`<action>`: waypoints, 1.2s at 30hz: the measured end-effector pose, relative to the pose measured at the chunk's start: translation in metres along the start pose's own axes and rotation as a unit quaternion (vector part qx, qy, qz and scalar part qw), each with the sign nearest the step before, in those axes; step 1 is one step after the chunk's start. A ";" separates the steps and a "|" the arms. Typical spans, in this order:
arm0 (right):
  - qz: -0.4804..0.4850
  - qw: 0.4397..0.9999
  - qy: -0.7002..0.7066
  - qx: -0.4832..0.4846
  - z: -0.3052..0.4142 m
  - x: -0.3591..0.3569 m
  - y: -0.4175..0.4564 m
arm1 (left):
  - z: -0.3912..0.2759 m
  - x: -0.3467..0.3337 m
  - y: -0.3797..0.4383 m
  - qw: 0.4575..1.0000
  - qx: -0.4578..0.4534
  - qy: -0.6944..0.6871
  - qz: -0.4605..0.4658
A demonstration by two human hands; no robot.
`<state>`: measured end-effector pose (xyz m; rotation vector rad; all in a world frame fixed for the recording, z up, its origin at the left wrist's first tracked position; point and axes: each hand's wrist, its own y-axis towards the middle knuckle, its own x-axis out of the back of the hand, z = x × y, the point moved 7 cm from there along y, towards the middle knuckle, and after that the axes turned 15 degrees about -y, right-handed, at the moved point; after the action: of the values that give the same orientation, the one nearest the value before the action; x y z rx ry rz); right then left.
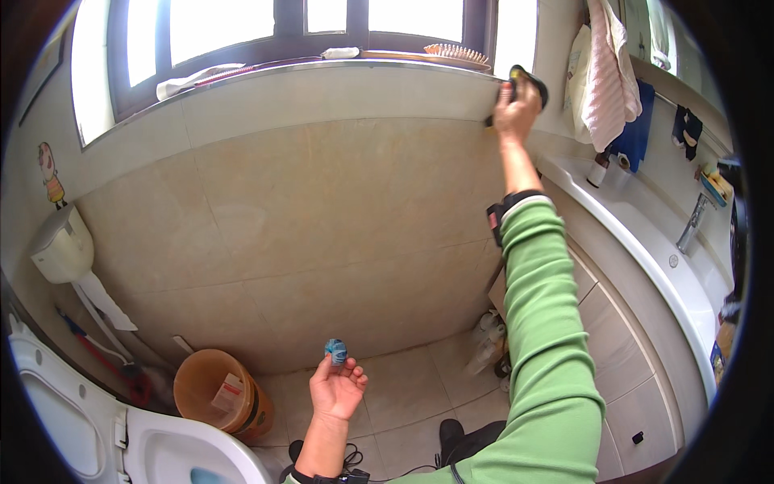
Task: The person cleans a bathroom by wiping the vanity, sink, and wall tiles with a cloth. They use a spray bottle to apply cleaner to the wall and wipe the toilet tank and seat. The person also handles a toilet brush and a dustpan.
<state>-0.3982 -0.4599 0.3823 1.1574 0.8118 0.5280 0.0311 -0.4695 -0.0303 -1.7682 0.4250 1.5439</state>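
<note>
My right hand [517, 112] is raised by the right end of the window sill, shut on a dark object [532, 85] with a bit of yellow; motion blur hides what kind it is. Low in the middle, my left hand [338, 387] is palm up, holding a small blue patterned item [335, 351] between thumb and fingertips. On the sill [399, 62] lie a comb-like toothed object [456, 53], a small white item [340, 53] and a white tube-like item [193, 80]. The tiled wall [338, 199] spans the space between my hands.
An orange bucket [211, 387] stands beside the open toilet [187, 444] at lower left. A paper dispenser [63, 248] is on the left wall. At right are a white washbasin [641, 236] with a faucet [692, 224], a cabinet [623, 339] and a hanging pink towel [611, 91]. Bottles [487, 342] stand near the cabinet.
</note>
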 end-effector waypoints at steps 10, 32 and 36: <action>0.102 0.995 0.011 -0.005 0.102 0.032 -0.047 | 0.006 -0.009 0.003 1.000 -0.003 0.020 0.015; 0.160 0.980 -0.012 -0.120 -0.003 0.043 -0.153 | 0.002 0.000 0.002 0.999 0.012 0.043 0.007; 0.219 0.957 -0.023 -0.190 -0.016 0.073 -0.239 | 0.003 -0.007 0.000 0.999 0.011 0.037 0.030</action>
<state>-0.3750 -0.4761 0.1340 0.9830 0.3828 0.9744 0.0274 -0.4683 -0.0237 -1.8149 0.5341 1.5119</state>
